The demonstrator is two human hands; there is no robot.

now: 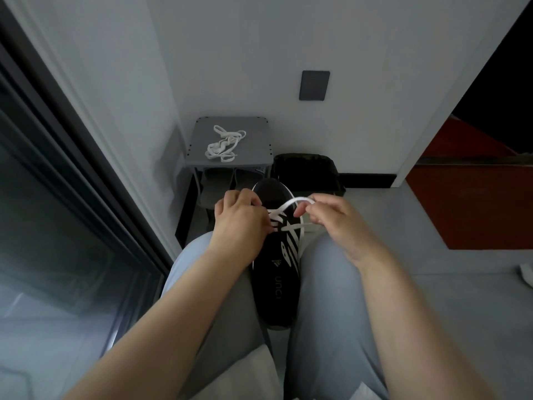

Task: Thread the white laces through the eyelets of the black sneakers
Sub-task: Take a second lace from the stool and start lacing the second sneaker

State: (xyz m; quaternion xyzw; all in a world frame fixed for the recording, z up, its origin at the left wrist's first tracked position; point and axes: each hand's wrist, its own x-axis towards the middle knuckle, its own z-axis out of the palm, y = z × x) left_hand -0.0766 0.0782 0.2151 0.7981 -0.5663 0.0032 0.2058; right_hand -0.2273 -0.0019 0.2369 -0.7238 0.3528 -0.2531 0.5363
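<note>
A black sneaker [275, 278] with white stripes lies wedged between my knees, toe pointing away from me. A white lace [291, 204] crosses its eyelets and arcs up to the right. My left hand [239, 223] grips the sneaker's left side by the eyelets, fingers curled over the lacing. My right hand [334, 219] pinches the raised end of the lace between thumb and fingers. A second white lace [223, 144] lies bundled on a small grey stool [253, 140] ahead.
A black bin [307, 171] stands right of the stool against the white wall. Grey slippers [219, 186] sit under the stool. A dark glass door [57, 212] runs along my left. An orange-red floor area [473, 203] lies to the right.
</note>
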